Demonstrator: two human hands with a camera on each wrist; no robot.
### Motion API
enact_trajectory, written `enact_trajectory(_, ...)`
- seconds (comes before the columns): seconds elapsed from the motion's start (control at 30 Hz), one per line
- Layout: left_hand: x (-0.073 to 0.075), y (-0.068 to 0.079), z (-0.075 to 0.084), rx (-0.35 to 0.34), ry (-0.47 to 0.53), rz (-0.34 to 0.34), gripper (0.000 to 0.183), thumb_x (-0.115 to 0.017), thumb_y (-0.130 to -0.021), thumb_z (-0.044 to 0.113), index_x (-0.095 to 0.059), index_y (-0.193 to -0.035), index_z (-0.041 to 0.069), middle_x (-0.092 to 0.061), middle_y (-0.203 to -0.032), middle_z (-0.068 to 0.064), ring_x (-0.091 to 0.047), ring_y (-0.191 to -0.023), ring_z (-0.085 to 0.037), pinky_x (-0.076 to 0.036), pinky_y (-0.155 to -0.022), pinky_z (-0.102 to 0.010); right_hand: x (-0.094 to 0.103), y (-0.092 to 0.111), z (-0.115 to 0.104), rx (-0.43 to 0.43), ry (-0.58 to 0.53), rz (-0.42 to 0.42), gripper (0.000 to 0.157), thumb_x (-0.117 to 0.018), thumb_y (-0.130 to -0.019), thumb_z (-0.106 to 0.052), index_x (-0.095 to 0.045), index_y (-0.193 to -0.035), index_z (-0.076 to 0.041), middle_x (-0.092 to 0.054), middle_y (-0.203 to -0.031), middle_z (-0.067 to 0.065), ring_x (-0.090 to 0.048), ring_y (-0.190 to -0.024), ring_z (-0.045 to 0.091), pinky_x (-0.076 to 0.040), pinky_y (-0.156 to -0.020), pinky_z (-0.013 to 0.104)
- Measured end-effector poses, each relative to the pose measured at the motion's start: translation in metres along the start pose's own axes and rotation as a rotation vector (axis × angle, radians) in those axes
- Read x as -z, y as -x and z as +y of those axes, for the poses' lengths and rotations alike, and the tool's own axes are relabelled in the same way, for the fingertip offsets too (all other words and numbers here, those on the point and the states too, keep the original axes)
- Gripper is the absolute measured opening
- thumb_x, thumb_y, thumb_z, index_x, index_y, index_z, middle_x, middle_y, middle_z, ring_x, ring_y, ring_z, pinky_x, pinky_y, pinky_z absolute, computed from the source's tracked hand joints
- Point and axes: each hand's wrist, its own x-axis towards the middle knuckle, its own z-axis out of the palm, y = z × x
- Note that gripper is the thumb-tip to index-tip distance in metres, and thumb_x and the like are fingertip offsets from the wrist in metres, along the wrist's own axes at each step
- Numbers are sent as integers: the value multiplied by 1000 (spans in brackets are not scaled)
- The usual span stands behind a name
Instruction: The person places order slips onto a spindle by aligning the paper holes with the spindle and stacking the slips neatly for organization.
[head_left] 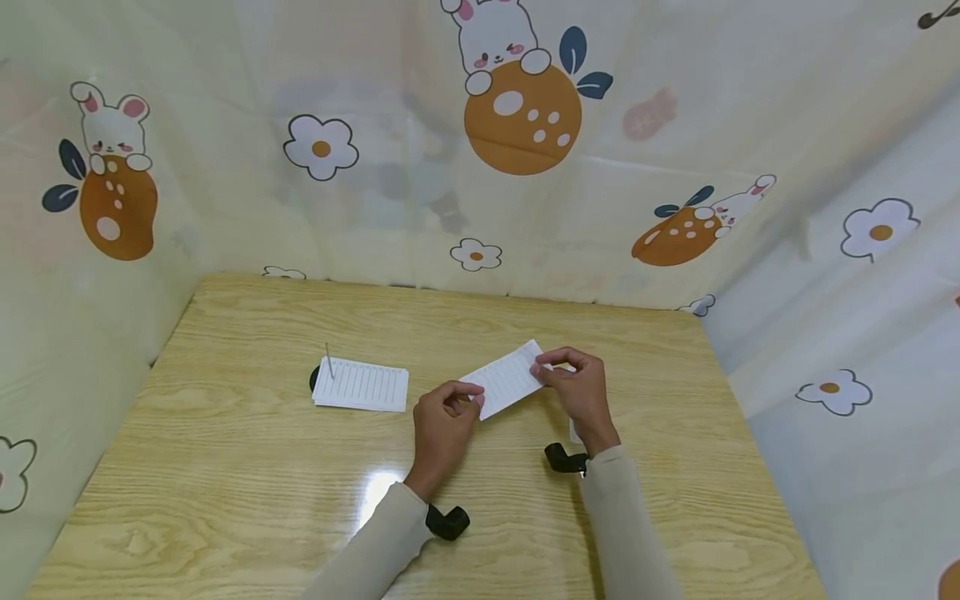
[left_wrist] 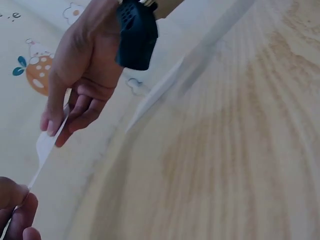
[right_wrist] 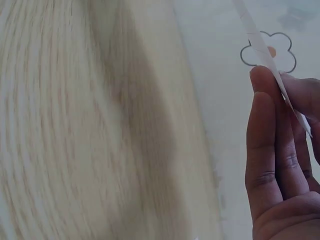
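A lined white paper slip (head_left: 506, 379) is held above the table between both hands, tilted so its right end points toward the back. My left hand (head_left: 442, 429) pinches its lower left corner between thumb and fingers. At the slip's right end, my right hand (head_left: 583, 392) pinches it the same way. Seen edge-on in the right wrist view, the slip (right_wrist: 257, 42) runs between the thumb and fingers (right_wrist: 262, 135). Left of the hands, a stack of similar lined slips (head_left: 363, 386) sits on a thin upright metal spike (head_left: 327, 358) with a dark round base (head_left: 313, 380).
More white paper (head_left: 575, 431) lies on the table under my right wrist, mostly hidden by it. The wood-grain table (head_left: 247, 492) meets a printed curtain (head_left: 390, 225) at its back and sides. Black wrist cameras (head_left: 447, 523) are strapped to both wrists.
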Motion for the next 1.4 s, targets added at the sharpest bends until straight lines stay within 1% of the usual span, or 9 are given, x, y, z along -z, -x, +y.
enact_trajectory(0.2,13,-6,6,1,8,65,10,-81,-91,8,-83,-97,16,-75,-84,-4,-52,-63,-14,-38,-55,-21,-3,3,-4,30,-13,-95,25,-85,-88,-4,-77,-111,2,-72,-114,12,-77,-78,13,-63,-76,34)
enact_trajectory(0.37,23,-11,9,-2,-10,90,11,-81,-91,8,-83,-97,17,-76,-85,-4,-53,-67,-14,-39,-56,-20,-6,9,-8,49,6,-166,25,-83,-90,-3,-77,-114,0,-70,-126,11,-61,-59,7,-59,-70,33)
enact_trajectory(0.5,33,-15,13,-15,-32,96,12,-80,-92,7,-84,-97,18,-76,-85,-3,-54,-68,-17,-39,-57,-21,-12,13,-11,77,11,-197,24,-82,-91,-3,-77,-114,1,-71,-115,3,-37,-48,5,-44,-56,27)
enact_trajectory(0.6,42,-18,15,-30,-49,87,12,-79,-92,7,-84,-98,18,-76,-85,-4,-54,-69,-17,-40,-58,-21,-17,14,-13,92,6,-210,23,-82,-91,-3,-77,-113,0,-72,-110,1,-33,-47,5,-36,-51,24)
enact_trajectory(0.7,51,-20,18,-53,-59,75,12,-79,-93,7,-83,-99,16,-77,-86,-5,-54,-69,-17,-41,-59,-21,-23,16,-17,95,11,-223,21,-82,-92,-5,-78,-112,-2,-73,-111,7,-40,-47,5,-39,-51,25)
enact_trajectory(0.73,54,-21,19,-60,-63,70,12,-78,-94,7,-83,-100,16,-77,-86,-5,-55,-69,-17,-41,-59,-21,-25,16,-18,94,13,-226,20,-82,-92,-5,-78,-111,-2,-73,-119,7,-46,-48,5,-44,-54,26)
enact_trajectory(0.93,72,-27,22,-102,-101,58,14,-78,-93,6,-83,-102,15,-78,-87,-6,-55,-68,-15,-40,-57,-19,-37,20,-22,104,10,-243,20,-83,-91,-6,-78,-110,-1,-72,-125,17,-69,-60,12,-60,-73,30)
enact_trajectory(1.2,92,-32,29,-111,-119,90,14,-77,-94,5,-83,-103,14,-77,-86,-7,-54,-66,-15,-38,-55,-17,-58,22,-28,134,-14,-239,18,-84,-90,-5,-80,-108,-4,-76,-113,18,-74,-64,22,-61,-72,32)
enact_trajectory(1.4,106,-35,37,-132,-107,133,14,-78,-94,5,-84,-103,14,-76,-86,-9,-51,-67,-16,-36,-57,-17,-75,23,-39,139,-41,-218,18,-83,-90,-3,-80,-107,-6,-78,-103,21,-66,-56,12,-60,-68,31)
